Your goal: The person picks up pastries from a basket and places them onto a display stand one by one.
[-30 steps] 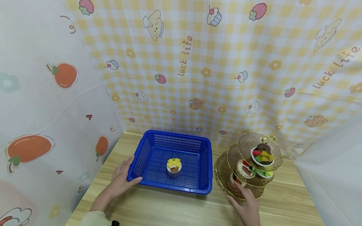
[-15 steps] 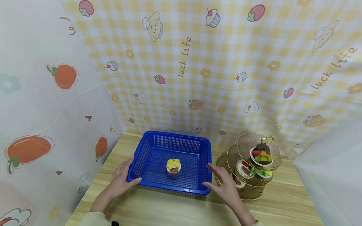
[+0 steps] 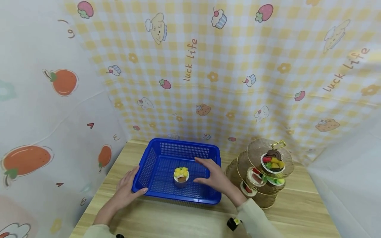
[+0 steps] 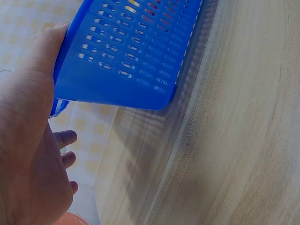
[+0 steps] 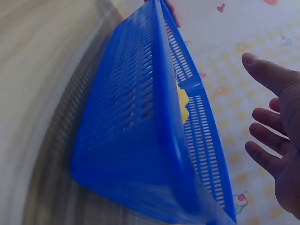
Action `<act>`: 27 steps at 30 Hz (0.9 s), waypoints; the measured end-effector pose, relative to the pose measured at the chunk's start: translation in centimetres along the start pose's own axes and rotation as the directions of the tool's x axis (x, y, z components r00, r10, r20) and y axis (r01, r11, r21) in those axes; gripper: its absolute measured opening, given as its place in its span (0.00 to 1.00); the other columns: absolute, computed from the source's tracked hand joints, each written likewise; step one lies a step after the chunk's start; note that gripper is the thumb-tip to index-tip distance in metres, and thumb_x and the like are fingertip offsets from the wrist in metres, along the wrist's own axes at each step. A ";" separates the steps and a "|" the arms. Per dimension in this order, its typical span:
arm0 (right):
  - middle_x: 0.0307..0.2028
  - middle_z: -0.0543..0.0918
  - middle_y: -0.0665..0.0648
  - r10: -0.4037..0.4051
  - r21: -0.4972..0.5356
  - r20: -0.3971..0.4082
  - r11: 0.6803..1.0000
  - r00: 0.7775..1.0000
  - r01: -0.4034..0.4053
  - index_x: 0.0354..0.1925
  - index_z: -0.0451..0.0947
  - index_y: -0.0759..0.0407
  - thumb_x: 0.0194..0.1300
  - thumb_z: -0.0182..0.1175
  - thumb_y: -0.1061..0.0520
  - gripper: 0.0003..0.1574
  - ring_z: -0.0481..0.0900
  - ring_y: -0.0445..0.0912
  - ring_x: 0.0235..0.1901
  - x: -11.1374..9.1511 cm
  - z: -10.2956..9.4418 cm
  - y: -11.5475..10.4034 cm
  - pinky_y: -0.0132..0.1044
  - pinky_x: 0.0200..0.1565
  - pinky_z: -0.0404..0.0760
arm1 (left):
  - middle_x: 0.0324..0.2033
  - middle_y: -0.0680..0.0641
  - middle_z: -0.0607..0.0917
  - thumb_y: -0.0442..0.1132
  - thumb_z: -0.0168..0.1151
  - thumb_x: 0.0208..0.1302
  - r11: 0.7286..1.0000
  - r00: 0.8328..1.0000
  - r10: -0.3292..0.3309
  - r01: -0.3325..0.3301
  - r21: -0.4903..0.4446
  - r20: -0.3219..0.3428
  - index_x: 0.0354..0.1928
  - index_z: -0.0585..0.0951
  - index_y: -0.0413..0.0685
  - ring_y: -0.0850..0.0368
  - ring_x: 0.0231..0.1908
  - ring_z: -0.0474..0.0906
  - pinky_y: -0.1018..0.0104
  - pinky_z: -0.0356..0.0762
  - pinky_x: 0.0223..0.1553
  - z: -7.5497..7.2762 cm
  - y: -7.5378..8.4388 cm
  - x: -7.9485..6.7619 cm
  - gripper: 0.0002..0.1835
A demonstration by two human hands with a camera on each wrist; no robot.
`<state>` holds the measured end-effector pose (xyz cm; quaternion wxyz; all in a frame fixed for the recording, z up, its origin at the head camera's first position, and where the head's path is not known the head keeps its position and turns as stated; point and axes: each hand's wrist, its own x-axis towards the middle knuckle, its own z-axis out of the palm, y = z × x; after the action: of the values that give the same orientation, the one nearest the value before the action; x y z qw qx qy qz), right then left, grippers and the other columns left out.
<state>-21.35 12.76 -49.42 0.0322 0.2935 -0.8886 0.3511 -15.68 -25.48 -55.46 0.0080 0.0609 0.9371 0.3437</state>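
Observation:
A blue plastic basket (image 3: 175,143) with slotted walls stands on the wooden table. Inside it, upright, is a small cupcake (image 3: 181,178) with yellow pieces and a brown piece on top, in a greyish cup. My left hand (image 3: 126,188) holds the basket's near left corner, thumb along the front rim and fingers by the left side. In the left wrist view, some of those fingers (image 4: 68,160) stand off the wall. Over the basket's right part hovers my right hand (image 3: 212,175), thumb and fingers spread, nothing between them, just right of the cupcake.
Right of the basket stands a tiered stand (image 3: 258,148) with amber plates and gold rims. A fruit-topped chocolate cake (image 3: 272,162) sits on its top plate, and several pastries lie on the lower plates. Patterned cloth (image 3: 178,66) hangs behind the table (image 3: 175,221).
My right hand has moved left from the stand's lowest plate, past the basket's right rim, to above its inside. A pastry there shifted position. My left hand stays at the corner.

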 end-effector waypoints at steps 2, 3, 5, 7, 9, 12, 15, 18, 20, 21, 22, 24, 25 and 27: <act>0.66 0.75 0.49 0.015 0.013 0.057 1.000 0.998 -0.016 0.72 0.64 0.44 0.54 0.74 0.45 0.51 0.73 0.50 0.65 1.0 0.3 0.0 0.53 0.60 0.78 | 0.76 0.32 0.53 0.60 0.66 0.60 1.000 1.000 0.002 -0.002 0.000 -0.005 0.79 0.46 0.51 0.25 0.73 0.44 0.20 0.40 0.63 0.0 0.0 0.0 0.54; 0.68 0.74 0.49 0.025 0.016 0.084 1.000 0.996 -0.026 0.73 0.63 0.43 0.54 0.74 0.45 0.51 0.72 0.51 0.66 1.4 0.5 0.1 0.54 0.62 0.76 | 0.76 0.32 0.53 0.60 0.66 0.60 1.000 1.000 0.002 -0.002 -0.001 -0.007 0.79 0.47 0.51 0.25 0.73 0.44 0.20 0.40 0.63 0.0 0.0 0.0 0.54; 0.70 0.72 0.51 0.048 0.025 0.135 0.998 0.990 -0.052 0.73 0.62 0.42 0.54 0.74 0.45 0.52 0.69 0.53 0.69 2.3 0.8 0.3 0.56 0.65 0.73 | 0.76 0.32 0.53 0.60 0.66 0.60 1.000 1.000 0.004 -0.004 0.000 -0.008 0.79 0.47 0.51 0.25 0.73 0.44 0.20 0.40 0.63 0.0 -0.1 0.0 0.54; 0.71 0.69 0.53 0.067 0.025 0.186 0.997 0.980 -0.073 0.74 0.62 0.43 0.54 0.74 0.45 0.53 0.66 0.55 0.71 3.0 1.2 0.5 0.58 0.68 0.69 | 0.76 0.33 0.53 0.60 0.65 0.60 1.000 1.000 0.002 -0.001 0.003 -0.005 0.79 0.46 0.53 0.25 0.73 0.44 0.20 0.40 0.63 0.0 -0.1 0.0 0.54; 0.73 0.67 0.54 0.080 0.022 0.236 0.996 0.968 -0.088 0.74 0.61 0.44 0.54 0.74 0.44 0.54 0.64 0.56 0.73 3.7 1.6 0.7 0.60 0.69 0.67 | 0.76 0.33 0.53 0.60 0.65 0.60 1.000 1.000 0.000 0.000 0.000 -0.002 0.79 0.46 0.54 0.25 0.73 0.43 0.20 0.40 0.63 0.0 -0.1 0.0 0.54; 0.74 0.64 0.53 0.073 0.012 0.308 0.997 0.949 -0.081 0.75 0.59 0.44 0.53 0.74 0.42 0.57 0.61 0.57 0.74 4.6 2.1 1.0 0.60 0.70 0.66 | 0.76 0.33 0.53 0.60 0.65 0.60 1.000 1.000 -0.003 0.003 0.000 0.001 0.79 0.44 0.56 0.25 0.74 0.43 0.20 0.40 0.63 0.0 -0.1 0.0 0.54; 0.75 0.62 0.51 0.053 -0.001 0.372 0.998 0.927 -0.056 0.76 0.56 0.43 0.52 0.75 0.42 0.59 0.59 0.55 0.75 5.4 2.7 1.4 0.58 0.70 0.66 | 0.76 0.32 0.53 0.60 0.65 0.60 1.000 1.000 -0.003 0.003 -0.003 0.000 0.79 0.44 0.57 0.25 0.73 0.43 0.19 0.39 0.63 0.0 -0.3 0.0 0.54; 0.76 0.61 0.49 0.037 -0.022 0.427 0.999 0.904 -0.030 0.76 0.55 0.42 0.51 0.76 0.43 0.61 0.57 0.54 0.76 5.9 3.3 1.9 0.57 0.72 0.64 | 0.76 0.33 0.53 0.60 0.65 0.60 1.000 1.000 -0.005 0.005 -0.001 0.001 0.79 0.45 0.56 0.25 0.74 0.43 0.19 0.39 0.63 0.1 -0.4 0.0 0.54; 0.76 0.61 0.49 0.032 -0.041 0.459 0.999 0.888 -0.016 0.77 0.55 0.43 0.50 0.77 0.44 0.62 0.56 0.54 0.77 6.2 3.6 2.2 0.57 0.74 0.61 | 0.77 0.34 0.53 0.60 0.65 0.60 1.000 1.000 -0.007 0.007 -0.003 0.006 0.79 0.45 0.56 0.25 0.74 0.43 0.20 0.39 0.63 0.2 -0.5 0.0 0.54; 0.76 0.61 0.50 0.032 -0.044 0.473 0.999 0.880 -0.013 0.77 0.55 0.44 0.50 0.77 0.45 0.62 0.56 0.54 0.77 6.3 3.8 2.3 0.57 0.74 0.59 | 0.77 0.34 0.53 0.60 0.65 0.60 1.000 1.000 -0.007 0.007 -0.004 0.006 0.79 0.45 0.55 0.26 0.74 0.43 0.19 0.39 0.62 0.3 -0.5 0.0 0.54; 0.76 0.61 0.50 0.036 -0.051 0.487 0.999 0.872 -0.013 0.77 0.55 0.44 0.49 0.77 0.45 0.63 0.56 0.54 0.77 6.3 4.0 2.5 0.57 0.75 0.58 | 0.77 0.34 0.53 0.61 0.65 0.60 1.000 1.000 -0.008 0.008 -0.005 0.008 0.79 0.44 0.56 0.26 0.74 0.42 0.19 0.39 0.62 0.3 -0.5 0.0 0.54; 0.76 0.60 0.50 0.041 -0.062 0.509 0.998 0.860 -0.011 0.77 0.55 0.45 0.49 0.77 0.46 0.63 0.56 0.53 0.77 6.4 4.3 2.7 0.56 0.75 0.58 | 0.77 0.33 0.52 0.60 0.65 0.60 1.000 1.000 -0.007 0.007 -0.013 0.006 0.79 0.44 0.55 0.25 0.74 0.42 0.19 0.39 0.62 0.3 -0.5 0.0 0.54; 0.76 0.60 0.50 0.041 -0.068 0.516 0.998 0.856 -0.007 0.77 0.55 0.46 0.50 0.77 0.46 0.63 0.57 0.53 0.77 6.4 4.5 2.9 0.55 0.75 0.59 | 0.77 0.33 0.52 0.60 0.66 0.60 1.000 1.000 -0.007 0.007 -0.014 0.004 0.79 0.44 0.55 0.25 0.74 0.42 0.19 0.39 0.62 0.3 -0.5 0.0 0.54; 0.76 0.62 0.51 0.037 -0.081 0.516 0.997 0.856 0.006 0.76 0.56 0.48 0.50 0.77 0.46 0.62 0.59 0.52 0.76 6.5 4.8 3.1 0.53 0.74 0.61 | 0.76 0.33 0.53 0.60 0.66 0.60 1.000 1.000 -0.006 0.006 -0.015 -0.001 0.79 0.45 0.55 0.25 0.74 0.43 0.18 0.39 0.62 0.3 -0.4 0.0 0.54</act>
<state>-27.70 8.25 -53.22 -0.1989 0.3683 -0.8801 0.2242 -15.69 -25.65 -55.94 0.0088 0.0579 0.9346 0.3507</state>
